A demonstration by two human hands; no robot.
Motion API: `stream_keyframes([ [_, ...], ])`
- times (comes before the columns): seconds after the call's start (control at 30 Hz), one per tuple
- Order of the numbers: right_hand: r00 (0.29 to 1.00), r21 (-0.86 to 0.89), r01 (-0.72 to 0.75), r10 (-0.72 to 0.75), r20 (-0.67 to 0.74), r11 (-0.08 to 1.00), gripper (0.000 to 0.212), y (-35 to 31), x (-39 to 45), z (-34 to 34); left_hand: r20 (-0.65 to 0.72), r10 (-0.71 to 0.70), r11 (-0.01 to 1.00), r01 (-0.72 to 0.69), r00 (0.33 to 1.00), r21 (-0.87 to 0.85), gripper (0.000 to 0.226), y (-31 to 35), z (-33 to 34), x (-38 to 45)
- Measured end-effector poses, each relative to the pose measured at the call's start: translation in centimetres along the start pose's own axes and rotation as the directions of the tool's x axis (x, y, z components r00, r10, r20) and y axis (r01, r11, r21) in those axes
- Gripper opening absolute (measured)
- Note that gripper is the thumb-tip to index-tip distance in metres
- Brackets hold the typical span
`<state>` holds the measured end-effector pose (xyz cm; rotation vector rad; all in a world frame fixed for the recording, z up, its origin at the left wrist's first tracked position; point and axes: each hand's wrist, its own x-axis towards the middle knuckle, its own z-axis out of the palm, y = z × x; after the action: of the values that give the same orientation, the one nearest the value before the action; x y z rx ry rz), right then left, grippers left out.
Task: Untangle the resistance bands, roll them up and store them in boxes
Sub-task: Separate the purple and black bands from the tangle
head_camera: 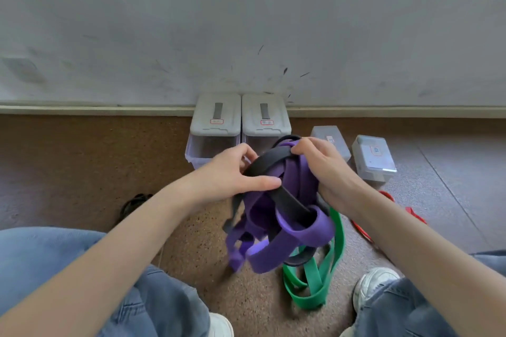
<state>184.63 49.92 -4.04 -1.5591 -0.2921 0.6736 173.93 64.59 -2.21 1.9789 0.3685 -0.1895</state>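
Both hands hold a tangle in the air above the floor [82, 161]: the left hand [232, 172] curls round the black band [262, 165], thumb pressed on it, while the right hand [325, 169] grips the purple band [290, 238]. A green band [317, 279] trails below. Two boxes [216, 117] stand against the wall behind.

Red-framed labels on box lids [216, 115]; print too blurred to read.
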Motion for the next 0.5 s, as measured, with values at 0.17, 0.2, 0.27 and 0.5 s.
stream_keyframes([
  [0.17, 0.996, -0.309, 0.078, -0.060, 0.067, 0.948, 0.021, -0.6, 0.3, -0.4, -0.096, 0.081, 0.995, -0.085, 0.992, -0.043, 0.036, -0.2, -2.0, -0.1],
  [0.2, 0.996, -0.400, 0.092, -0.078, 0.049, 0.912, 0.024, -0.6, 0.4, -0.6, -0.136, 0.116, 0.991, -0.123, 0.984, -0.051, 0.037, -0.1, -2.6, -0.2],
  [0.27, 0.998, -0.431, 0.046, -0.056, -0.011, 0.901, 0.023, -0.4, 0.7, -1.5, -0.230, 0.183, 0.964, -0.220, 0.956, -0.148, 0.035, 0.3, -3.6, -0.4],
  [0.5, 0.992, -0.576, 0.014, 0.060, 0.109, 0.817, 0.043, 0.7, 0.7, -2.0, -0.281, 0.205, 0.754, -0.334, 0.938, -0.565, 0.031, 1.3, -4.5, -1.0],
])
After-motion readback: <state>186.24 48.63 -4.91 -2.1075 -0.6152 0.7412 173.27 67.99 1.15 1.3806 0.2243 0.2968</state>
